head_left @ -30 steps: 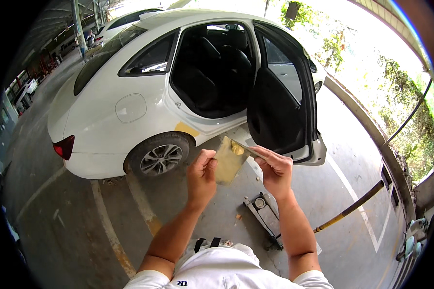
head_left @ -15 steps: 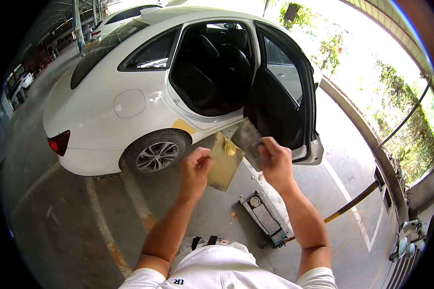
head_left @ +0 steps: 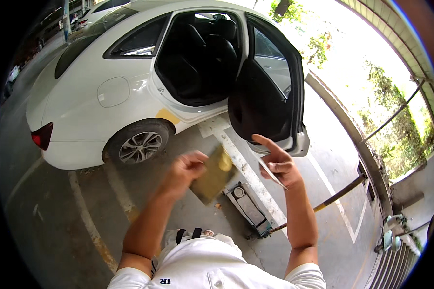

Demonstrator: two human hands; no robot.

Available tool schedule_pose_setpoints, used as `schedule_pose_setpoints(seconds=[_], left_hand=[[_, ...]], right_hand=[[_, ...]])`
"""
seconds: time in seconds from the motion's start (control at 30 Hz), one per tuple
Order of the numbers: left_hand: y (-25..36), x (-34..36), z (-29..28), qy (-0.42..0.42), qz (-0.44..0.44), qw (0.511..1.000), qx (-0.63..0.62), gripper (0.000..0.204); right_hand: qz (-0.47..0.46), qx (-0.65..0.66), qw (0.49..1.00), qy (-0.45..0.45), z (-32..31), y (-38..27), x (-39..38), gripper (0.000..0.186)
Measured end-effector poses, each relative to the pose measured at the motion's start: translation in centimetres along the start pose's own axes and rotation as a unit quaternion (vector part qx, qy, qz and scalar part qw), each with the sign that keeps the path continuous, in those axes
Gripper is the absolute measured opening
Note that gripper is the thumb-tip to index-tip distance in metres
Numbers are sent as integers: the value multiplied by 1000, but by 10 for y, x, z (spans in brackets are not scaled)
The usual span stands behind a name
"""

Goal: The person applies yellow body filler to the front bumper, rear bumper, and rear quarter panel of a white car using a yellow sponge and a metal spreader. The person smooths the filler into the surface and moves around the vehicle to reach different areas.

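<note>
My left hand (head_left: 182, 174) pinches the edge of a flat, dull yellowish mixing plate (head_left: 208, 185), with a dab of yellow putty (head_left: 225, 163) near its upper right edge. In my right hand (head_left: 283, 168) is a thin putty spreader (head_left: 273, 174), turned nearly edge-on; the index finger points out along it. The two tools are apart. Beyond them stands a white car (head_left: 84, 113). A flat yellow patch (head_left: 168, 115) marks its body between the rear wheel (head_left: 140, 147) and the door opening.
The rear door (head_left: 260, 108) swings wide open ahead of my right hand. Below the hands a floor jack (head_left: 248, 208) lies on the concrete, its long handle (head_left: 340, 193) reaching right. A low wall (head_left: 345, 113) bounds the right side, where scooters (head_left: 390, 236) stand.
The spreader has come away from the plate and turned edge-on as my right hand shifted. My left hand and the plate have dropped slightly. The view has swung a little right.
</note>
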State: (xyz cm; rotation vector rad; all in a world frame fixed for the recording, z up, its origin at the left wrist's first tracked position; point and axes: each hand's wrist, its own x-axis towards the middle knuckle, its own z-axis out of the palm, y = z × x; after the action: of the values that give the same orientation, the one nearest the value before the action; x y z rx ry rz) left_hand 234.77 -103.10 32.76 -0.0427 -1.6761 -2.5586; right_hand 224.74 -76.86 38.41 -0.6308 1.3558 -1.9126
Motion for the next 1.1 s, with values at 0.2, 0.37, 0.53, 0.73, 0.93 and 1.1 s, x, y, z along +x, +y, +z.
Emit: schedule_pose_setpoints(seconds=[0.2, 0.37, 0.53, 0.73, 0.93, 1.1], left_hand=[[-32, -4, 35, 21, 123, 985, 119, 7], [-25, 11, 30, 64, 196, 938, 277, 10], [-47, 37, 40, 73, 224, 930, 283, 14], [-53, 84, 33, 59, 153, 981, 103, 17], [-76, 76, -12, 166, 45, 985, -29, 18], [-91, 44, -49, 291, -10, 953, -80, 23]], right_hand=[[75, 161, 981, -72, 4, 21, 7, 75], [181, 86, 971, 131, -34, 39, -5, 53], [184, 70, 963, 187, -52, 66, 10, 44], [-73, -111, 835, 534, -269, 41, -3, 33], [-260, -90, 745, 608, -478, -23, 13, 23], [-327, 160, 882, 301, -522, 25, 2, 17]])
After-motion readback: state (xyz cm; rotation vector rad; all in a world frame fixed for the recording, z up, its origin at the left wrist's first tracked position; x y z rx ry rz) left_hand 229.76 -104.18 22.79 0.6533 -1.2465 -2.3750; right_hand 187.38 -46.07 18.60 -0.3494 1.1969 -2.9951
